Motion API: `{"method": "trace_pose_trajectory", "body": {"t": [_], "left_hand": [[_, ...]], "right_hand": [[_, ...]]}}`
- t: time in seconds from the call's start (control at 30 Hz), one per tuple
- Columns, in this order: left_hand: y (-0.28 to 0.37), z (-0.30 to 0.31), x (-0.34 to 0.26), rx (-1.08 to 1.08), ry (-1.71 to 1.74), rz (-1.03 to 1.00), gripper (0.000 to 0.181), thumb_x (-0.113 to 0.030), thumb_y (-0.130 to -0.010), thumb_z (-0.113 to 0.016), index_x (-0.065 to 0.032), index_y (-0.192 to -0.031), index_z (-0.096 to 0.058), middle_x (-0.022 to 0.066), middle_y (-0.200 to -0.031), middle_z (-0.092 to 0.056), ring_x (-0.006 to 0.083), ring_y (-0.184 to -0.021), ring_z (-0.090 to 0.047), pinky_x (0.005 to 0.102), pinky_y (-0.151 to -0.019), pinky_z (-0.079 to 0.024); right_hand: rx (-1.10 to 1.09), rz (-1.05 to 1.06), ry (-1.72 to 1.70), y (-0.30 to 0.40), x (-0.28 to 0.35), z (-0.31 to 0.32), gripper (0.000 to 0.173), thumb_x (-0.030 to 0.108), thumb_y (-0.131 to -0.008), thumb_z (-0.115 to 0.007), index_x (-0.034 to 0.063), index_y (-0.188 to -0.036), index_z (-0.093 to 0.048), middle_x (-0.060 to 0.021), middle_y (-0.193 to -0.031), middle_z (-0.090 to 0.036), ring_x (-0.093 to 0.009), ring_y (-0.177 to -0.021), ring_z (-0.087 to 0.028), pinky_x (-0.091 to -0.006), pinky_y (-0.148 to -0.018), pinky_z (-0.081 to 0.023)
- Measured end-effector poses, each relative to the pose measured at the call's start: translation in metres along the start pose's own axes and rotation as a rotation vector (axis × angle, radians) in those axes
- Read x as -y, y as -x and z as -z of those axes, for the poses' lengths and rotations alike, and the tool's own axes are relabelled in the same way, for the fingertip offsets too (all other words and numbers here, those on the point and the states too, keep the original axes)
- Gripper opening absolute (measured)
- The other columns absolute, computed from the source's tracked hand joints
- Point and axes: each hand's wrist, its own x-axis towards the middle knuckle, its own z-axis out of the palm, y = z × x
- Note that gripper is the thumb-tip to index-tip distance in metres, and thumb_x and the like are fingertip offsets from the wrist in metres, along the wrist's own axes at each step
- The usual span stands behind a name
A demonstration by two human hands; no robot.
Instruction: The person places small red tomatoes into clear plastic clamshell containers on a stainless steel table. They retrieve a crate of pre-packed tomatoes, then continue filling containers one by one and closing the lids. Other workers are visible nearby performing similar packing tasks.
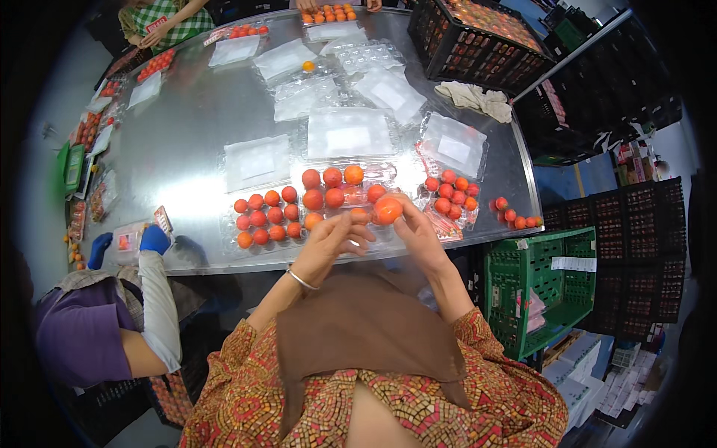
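My right hand [421, 231] grips a red-orange tomato [387, 210] between thumb and fingers, above a clear plastic clamshell tray [383, 171]. Rows of tomatoes [334, 197] fill the left part of that tray. My left hand [330, 241] hovers over the tray's near edge with its fingers curled. Its fingertips overlap another tomato [358, 215], and I cannot tell whether they hold it. To the left lies a clamshell [229, 235] with rows of tomatoes [274, 214], its lid [257, 162] folded back. Loosely grouped tomatoes [445, 191] sit on another clamshell to the right.
Opened clamshells [392, 92] cover the metal table [185, 129]. Several loose tomatoes [520, 222] lie near its right edge. A black crate of fruit [476, 50] and a cloth [476, 99] are at the back right. A green crate [540, 294] stands beside me. A blue-gloved co-worker [106, 325] works at left.
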Motion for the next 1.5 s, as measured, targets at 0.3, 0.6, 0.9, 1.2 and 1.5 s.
{"method": "trace_pose_trajectory", "body": {"t": [0.3,0.6,0.9,1.2,1.5], "left_hand": [[0.004,0.002,0.005,-0.047,-0.01,0.027,0.056,-0.044,-0.111,-0.04,0.0044,-0.13,-0.061,0.0074,-0.099,-0.068,0.0102,-0.083,-0.062,0.0248,-0.073,-0.051],[0.004,0.01,0.027,-0.167,0.006,0.04,0.042,-0.034,-0.11,-0.048,0.0027,-0.123,-0.064,0.0061,-0.089,-0.068,0.0069,-0.074,-0.059,0.0214,-0.066,-0.048],[0.008,0.021,0.031,-0.384,-0.136,-0.184,0.022,-0.016,-0.105,-0.057,-0.0044,-0.121,-0.064,0.0018,-0.077,-0.065,0.0043,-0.064,-0.051,0.0202,-0.058,-0.041],[0.009,0.017,0.031,-0.305,-0.199,-0.129,0.022,-0.015,-0.103,-0.059,-0.0045,-0.122,-0.065,0.0016,-0.087,-0.068,0.0042,-0.072,-0.057,0.0201,-0.065,-0.046],[0.006,0.01,0.023,-0.089,0.057,0.058,0.04,-0.032,-0.108,-0.051,0.0007,-0.129,-0.061,0.0077,-0.098,-0.066,0.0106,-0.08,-0.061,0.0264,-0.073,-0.053]], "right_hand": [[-0.558,-0.105,-0.215,0.019,-0.021,0.032,0.033,0.028,-0.106,-0.058,0.0032,-0.127,-0.062,-0.0018,-0.117,-0.067,-0.009,-0.103,-0.06,-0.0272,-0.085,-0.049],[-1.3,-0.222,-0.717,0.086,-0.144,0.259,0.044,0.039,-0.1,-0.065,-0.0004,-0.12,-0.059,-0.0135,-0.106,-0.065,-0.024,-0.094,-0.065,-0.033,-0.074,-0.055],[-0.477,0.16,0.658,0.02,-0.029,0.062,0.024,0.012,-0.087,-0.076,0.0057,-0.109,-0.07,-0.0051,-0.105,-0.062,-0.02,-0.097,-0.06,-0.0324,-0.083,-0.049],[0.03,0.303,1.278,-0.014,-0.004,0.02,0.039,0.02,-0.075,-0.082,0.0093,-0.11,-0.068,-0.006,-0.106,-0.054,-0.027,-0.103,-0.051,-0.0406,-0.088,-0.041],[-0.073,0.059,0.409,0.004,-0.012,0.015,0.034,0.016,-0.085,-0.078,0.0085,-0.117,-0.068,-0.0039,-0.115,-0.055,-0.019,-0.112,-0.05,-0.0319,-0.096,-0.038]]}}
